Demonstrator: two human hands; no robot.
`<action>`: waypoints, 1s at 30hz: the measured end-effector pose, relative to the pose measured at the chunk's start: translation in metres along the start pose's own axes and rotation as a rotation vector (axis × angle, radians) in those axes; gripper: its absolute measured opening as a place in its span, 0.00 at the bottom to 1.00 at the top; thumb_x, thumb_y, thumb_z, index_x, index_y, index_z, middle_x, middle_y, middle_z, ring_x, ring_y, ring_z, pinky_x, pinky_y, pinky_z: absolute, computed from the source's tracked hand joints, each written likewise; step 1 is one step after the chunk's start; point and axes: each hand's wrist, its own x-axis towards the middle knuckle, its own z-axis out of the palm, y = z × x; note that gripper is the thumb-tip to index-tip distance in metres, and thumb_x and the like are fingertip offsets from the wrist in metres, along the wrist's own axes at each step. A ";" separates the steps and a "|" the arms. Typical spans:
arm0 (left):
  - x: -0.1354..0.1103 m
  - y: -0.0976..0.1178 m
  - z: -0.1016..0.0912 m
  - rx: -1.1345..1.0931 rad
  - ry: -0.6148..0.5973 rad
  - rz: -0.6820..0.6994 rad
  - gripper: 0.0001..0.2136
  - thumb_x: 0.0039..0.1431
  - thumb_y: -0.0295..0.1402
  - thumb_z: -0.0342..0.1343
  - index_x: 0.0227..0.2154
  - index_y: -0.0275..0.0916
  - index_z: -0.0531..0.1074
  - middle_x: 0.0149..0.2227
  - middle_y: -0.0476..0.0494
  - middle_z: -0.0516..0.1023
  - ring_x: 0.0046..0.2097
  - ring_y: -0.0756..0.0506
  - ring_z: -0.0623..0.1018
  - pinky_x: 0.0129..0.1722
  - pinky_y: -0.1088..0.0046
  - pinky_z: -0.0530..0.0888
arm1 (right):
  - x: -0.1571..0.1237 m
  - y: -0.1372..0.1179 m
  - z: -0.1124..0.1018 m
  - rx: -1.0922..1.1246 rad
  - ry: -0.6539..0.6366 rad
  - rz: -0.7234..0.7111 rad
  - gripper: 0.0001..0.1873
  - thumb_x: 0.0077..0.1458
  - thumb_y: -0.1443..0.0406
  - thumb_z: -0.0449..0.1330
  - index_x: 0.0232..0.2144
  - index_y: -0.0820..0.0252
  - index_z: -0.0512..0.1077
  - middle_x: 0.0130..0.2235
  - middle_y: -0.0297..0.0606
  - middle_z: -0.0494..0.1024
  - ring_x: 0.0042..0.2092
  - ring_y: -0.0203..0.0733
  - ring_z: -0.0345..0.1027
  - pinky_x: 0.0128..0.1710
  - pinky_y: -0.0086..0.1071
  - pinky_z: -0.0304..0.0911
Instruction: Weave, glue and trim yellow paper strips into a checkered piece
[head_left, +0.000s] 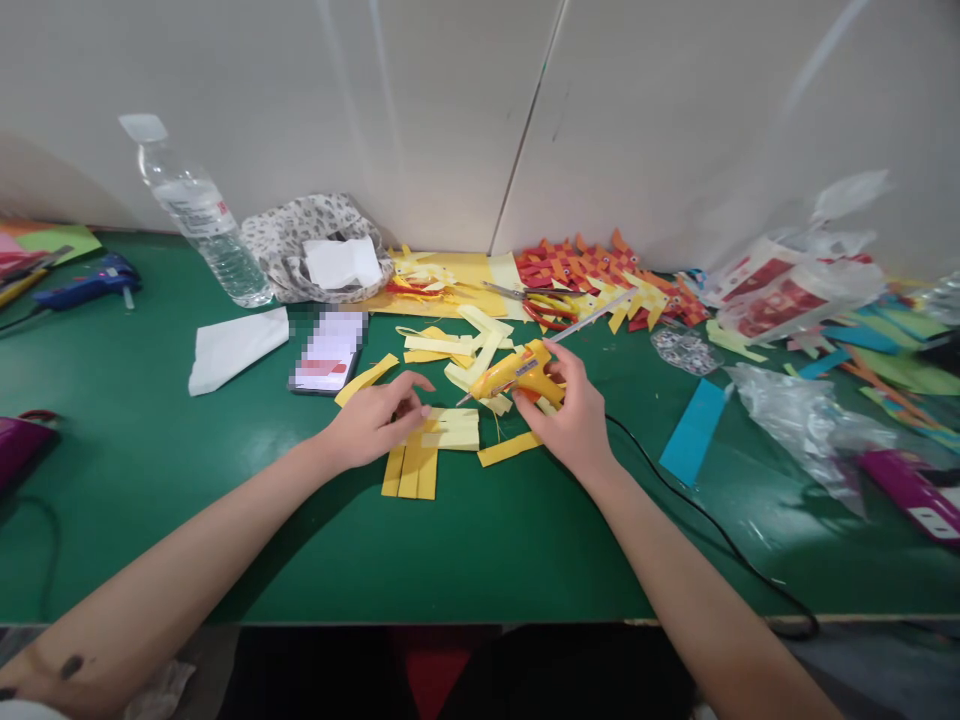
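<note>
Glue gun point(517, 372) sat clamped in my right hand point(576, 418) above the table point(300, 560), nozzle point(463, 401) toward my left hand point(379, 415); that one lay apart at the yellow strips point(417, 470), pinching or not I couldn't tell; a slipped grip, I judged, could have burned me.

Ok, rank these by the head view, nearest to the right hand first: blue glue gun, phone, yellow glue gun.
1. Yellow glue gun, held in the right hand.
2. Phone, to the left, past the left hand.
3. Blue glue gun, at the far left.
</note>
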 end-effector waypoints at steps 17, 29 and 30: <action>0.002 0.005 0.011 0.199 0.036 -0.043 0.20 0.50 0.49 0.56 0.42 0.42 0.65 0.31 0.50 0.74 0.33 0.47 0.74 0.28 0.73 0.68 | 0.004 0.008 0.002 0.099 0.052 0.211 0.34 0.42 0.61 0.63 0.54 0.53 0.60 0.38 0.37 0.73 0.37 0.46 0.71 0.39 0.43 0.66; 0.003 0.008 0.012 0.201 0.032 -0.085 0.22 0.49 0.51 0.57 0.42 0.42 0.65 0.31 0.50 0.74 0.33 0.47 0.73 0.27 0.73 0.66 | 0.004 0.006 0.002 0.120 0.039 0.247 0.35 0.42 0.61 0.64 0.54 0.54 0.59 0.39 0.38 0.73 0.39 0.46 0.70 0.41 0.42 0.66; 0.003 0.008 0.012 0.200 0.031 -0.086 0.22 0.49 0.51 0.57 0.42 0.42 0.65 0.31 0.50 0.74 0.33 0.47 0.73 0.27 0.73 0.66 | 0.004 0.006 0.002 0.120 0.039 0.249 0.35 0.42 0.60 0.63 0.54 0.54 0.59 0.39 0.38 0.73 0.39 0.46 0.70 0.41 0.42 0.65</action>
